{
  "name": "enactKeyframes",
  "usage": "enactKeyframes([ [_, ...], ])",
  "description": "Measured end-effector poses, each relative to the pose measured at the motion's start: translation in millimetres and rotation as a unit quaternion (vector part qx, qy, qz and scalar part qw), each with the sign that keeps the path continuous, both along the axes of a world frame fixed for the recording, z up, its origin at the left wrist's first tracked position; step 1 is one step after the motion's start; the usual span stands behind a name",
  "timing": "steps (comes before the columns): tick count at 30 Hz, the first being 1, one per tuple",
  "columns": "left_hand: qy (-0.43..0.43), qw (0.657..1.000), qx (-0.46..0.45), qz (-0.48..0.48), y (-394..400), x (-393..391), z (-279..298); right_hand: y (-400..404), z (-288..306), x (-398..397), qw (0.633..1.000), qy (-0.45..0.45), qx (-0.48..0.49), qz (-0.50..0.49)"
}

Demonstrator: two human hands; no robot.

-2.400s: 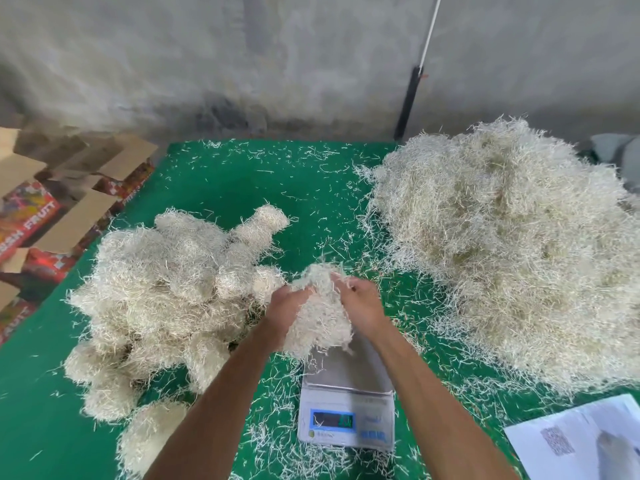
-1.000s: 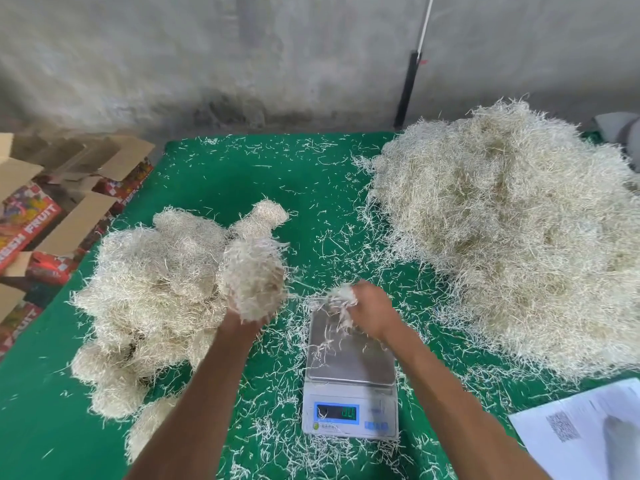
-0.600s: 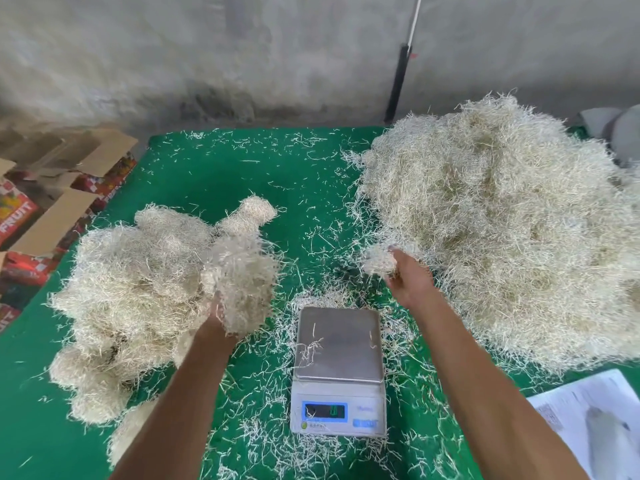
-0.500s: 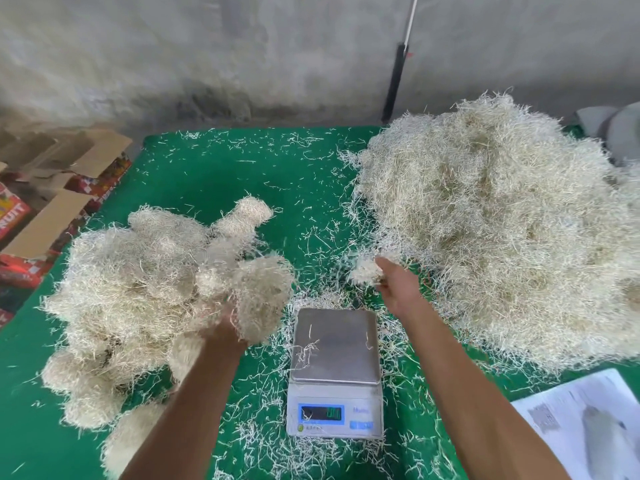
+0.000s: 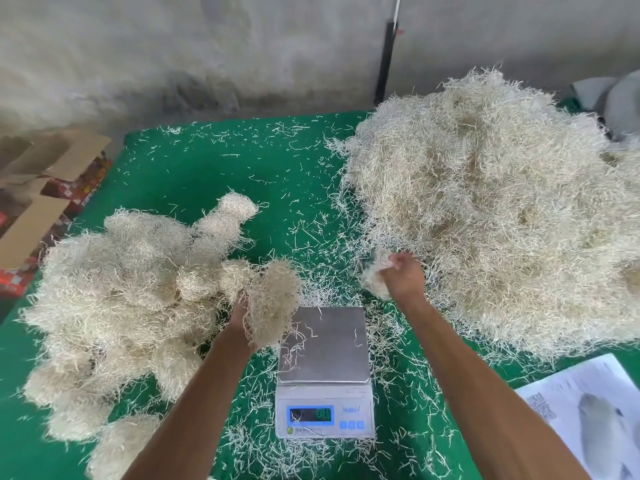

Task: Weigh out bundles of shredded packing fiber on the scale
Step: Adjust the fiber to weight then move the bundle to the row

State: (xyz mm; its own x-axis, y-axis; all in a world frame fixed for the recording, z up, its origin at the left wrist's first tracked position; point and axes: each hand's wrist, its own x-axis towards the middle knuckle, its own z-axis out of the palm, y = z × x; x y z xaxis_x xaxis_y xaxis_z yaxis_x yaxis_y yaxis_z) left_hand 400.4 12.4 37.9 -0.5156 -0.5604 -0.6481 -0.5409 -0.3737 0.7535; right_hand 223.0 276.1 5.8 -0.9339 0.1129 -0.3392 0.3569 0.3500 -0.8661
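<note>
I see the scale (image 5: 323, 372) near centre on the green bench (image 5: 194, 174), its steel pan bare save a few stray strands. My left hand (image 5: 242, 308) grips a fiber bundle (image 5: 272, 299) just left of the pan, beside the heap of finished bundles (image 5: 121, 296) at left. My right hand (image 5: 403, 275) pinches a small tuft (image 5: 372, 277) at the near edge of the loose fiber pile (image 5: 502, 209) at right. Printed sheets (image 5: 588, 410) lie near right; cardboard boxes (image 5: 38, 188) stand far left.
</note>
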Motion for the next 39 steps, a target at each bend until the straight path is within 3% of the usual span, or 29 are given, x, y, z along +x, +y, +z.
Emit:
enactKeyframes([
  [4, -0.032, 0.999, 0.015, -0.013, 1, 1, -2, 15, -11, -2, 0.965, 0.132, 0.201, 0.106],
  [7, -0.004, 0.998, -0.041, -0.041, 11, 1, 1, 24, -10, -5, 0.913, 0.160, 0.321, 0.196],
  [10, -0.007, 0.998, -0.051, -0.030, 24, -10, 7, 21, -7, -1, 0.861, 0.221, 0.398, 0.225],
  [11, -0.016, 0.993, -0.085, -0.079, 32, -9, 15, 17, -5, 4, 0.859, 0.241, 0.392, 0.223],
  [12, -0.005, 0.993, -0.060, -0.105, 36, -11, 16, 12, -1, 10, 0.867, 0.258, 0.361, 0.228],
  [14, -0.008, 0.997, 0.013, -0.076, 50, -26, 24, -1, 11, 29, 0.882, 0.278, 0.272, 0.267],
  [15, -0.015, 0.997, -0.005, -0.070, 56, -29, 28, -8, 18, 41, 0.887, 0.271, 0.224, 0.299],
  [18, 0.053, 0.987, -0.043, -0.149, 59, -30, 20, -31, 29, 80, 0.908, 0.149, 0.090, 0.382],
  [19, 0.058, 0.984, -0.018, -0.167, 59, -27, 21, -39, 31, 93, 0.906, 0.111, 0.067, 0.402],
  [20, 0.063, 0.981, -0.015, -0.182, 57, -21, 16, -46, 32, 104, 0.898, 0.092, 0.076, 0.423],
  [21, 0.068, 0.984, 0.046, -0.161, 54, -17, 10, -52, 33, 113, 0.889, 0.086, 0.105, 0.437],
  [23, 0.069, 0.974, 0.015, -0.217, 49, -8, 3, -59, 30, 123, 0.880, 0.106, 0.155, 0.435],
  [25, 0.120, 0.971, 0.069, -0.195, 48, -2, 9, -62, 27, 127, 0.878, 0.139, 0.184, 0.418],
  [27, 0.057, 0.969, 0.134, -0.199, 41, 9, 6, -61, 26, 129, 0.877, 0.182, 0.221, 0.386],
  [31, 0.105, 0.966, 0.038, -0.234, 22, 36, -2, -59, 24, 132, 0.878, 0.234, 0.222, 0.355],
  [34, 0.099, 0.979, 0.036, -0.176, 17, 50, -9, -51, 16, 136, 0.838, 0.209, 0.306, 0.401],
  [39, 0.105, 0.970, -0.066, -0.208, 11, 67, -22, -40, 16, 143, 0.884, 0.210, 0.256, 0.329],
])
